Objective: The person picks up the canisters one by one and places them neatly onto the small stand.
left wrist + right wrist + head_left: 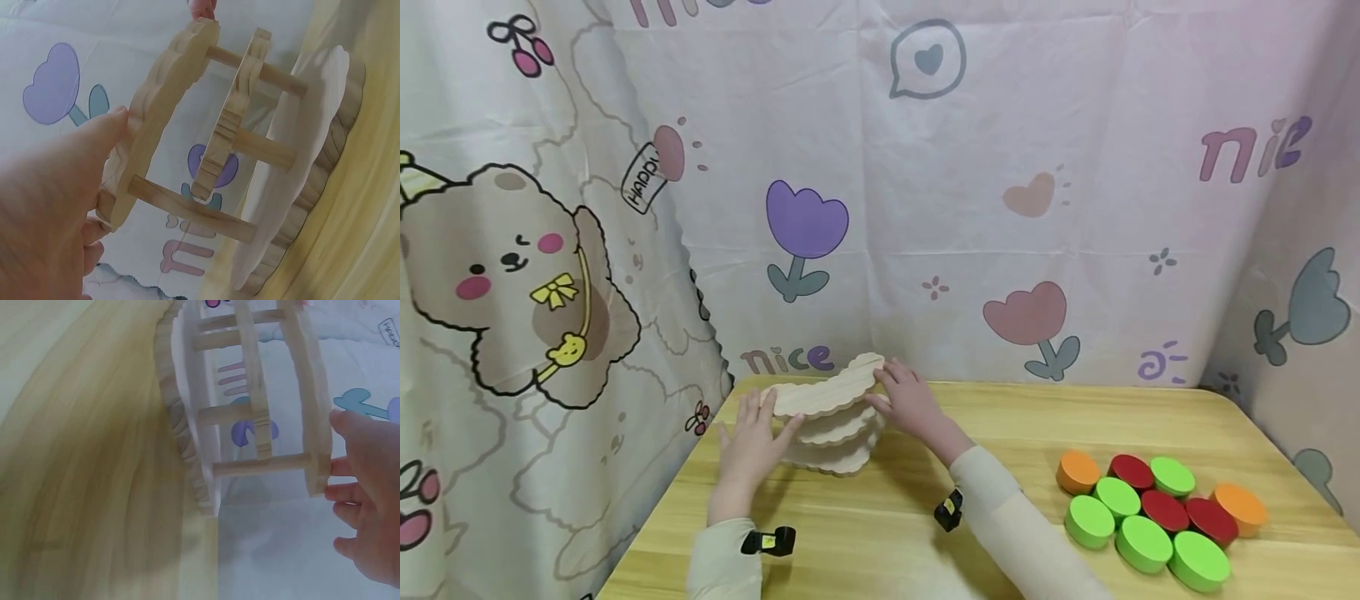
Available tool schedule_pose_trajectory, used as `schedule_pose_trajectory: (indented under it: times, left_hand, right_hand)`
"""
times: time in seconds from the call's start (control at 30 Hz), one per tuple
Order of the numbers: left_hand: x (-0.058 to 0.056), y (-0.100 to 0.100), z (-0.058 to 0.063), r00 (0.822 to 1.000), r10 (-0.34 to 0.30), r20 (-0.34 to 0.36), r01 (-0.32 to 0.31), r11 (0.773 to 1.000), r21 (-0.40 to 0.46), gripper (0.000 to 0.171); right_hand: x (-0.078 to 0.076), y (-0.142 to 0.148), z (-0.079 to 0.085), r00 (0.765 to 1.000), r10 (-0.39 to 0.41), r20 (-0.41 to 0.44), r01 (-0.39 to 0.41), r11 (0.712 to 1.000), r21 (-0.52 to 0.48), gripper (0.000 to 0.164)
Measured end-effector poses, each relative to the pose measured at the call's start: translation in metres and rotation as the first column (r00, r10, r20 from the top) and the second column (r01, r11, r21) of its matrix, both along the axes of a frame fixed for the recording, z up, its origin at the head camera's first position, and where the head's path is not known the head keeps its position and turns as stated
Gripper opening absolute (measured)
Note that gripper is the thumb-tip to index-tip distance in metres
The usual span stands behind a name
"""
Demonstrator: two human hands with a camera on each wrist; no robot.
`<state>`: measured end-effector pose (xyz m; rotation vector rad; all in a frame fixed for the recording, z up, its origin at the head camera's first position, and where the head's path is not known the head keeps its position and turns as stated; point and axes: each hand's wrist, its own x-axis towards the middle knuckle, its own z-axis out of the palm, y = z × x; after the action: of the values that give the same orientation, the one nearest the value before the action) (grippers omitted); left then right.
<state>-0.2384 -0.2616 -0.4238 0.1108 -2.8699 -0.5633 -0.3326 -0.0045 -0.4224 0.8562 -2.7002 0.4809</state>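
Observation:
A pale wooden tiered stand [823, 398] with scalloped, curved boards stands upright near the table's back edge. Round dowels join its top board [164, 103], a smaller middle board [232, 106] and the wide base [181, 406], which rests on the table. My left hand [751, 450] holds the left end of the top board, thumb on the near edge and fingers at the end. At the other end, my right hand [917, 404] pinches the same board between thumb and fingers. The far side of the stand is hidden in the head view.
On the right of the wooden table [865, 533] lie several round discs in a tight cluster: green discs [1144, 543], red discs [1165, 510] and orange discs [1078, 472]. A printed curtain [925, 208] hangs behind the table and along its left side.

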Motion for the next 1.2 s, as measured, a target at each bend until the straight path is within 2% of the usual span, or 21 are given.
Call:
schedule_pose_trajectory:
  times: [0.2, 0.4, 0.6, 0.87, 1.2]
  left_hand:
    - [-0.001, 0.012, 0.0, 1.0, -0.021, -0.013, 0.021, 1.0, -0.011, 0.088]
    - [-0.002, 0.023, -0.003, 0.999, -0.049, -0.006, 0.049, 0.999, 0.002, 0.087]
    - [-0.006, 0.034, -0.004, 0.995, -0.092, -0.027, 0.093, 0.996, 0.016, 0.085]
    - [-0.012, 0.046, -0.004, 0.992, -0.127, 0.015, 0.127, 0.992, 0.012, 0.087]
    - [-0.016, 0.062, -0.005, 0.984, -0.177, -0.015, 0.177, 0.984, 0.011, 0.087]
  right_hand:
    - [0.009, 0.014, 0.001, 0.999, -0.017, -0.037, 0.016, 0.999, -0.027, 0.055]
    - [0.019, 0.03, -0.001, 0.998, -0.039, -0.04, 0.037, 0.998, -0.059, 0.054]
    - [0.029, 0.048, 0.0, 0.996, -0.064, -0.068, 0.061, 0.997, -0.054, 0.054]
    - [0.041, 0.064, 0.0, 0.987, -0.11, -0.116, 0.106, 0.994, -0.036, 0.055]
    - [0.056, 0.083, 0.002, 0.978, -0.131, -0.164, 0.129, 0.991, -0.026, 0.054]
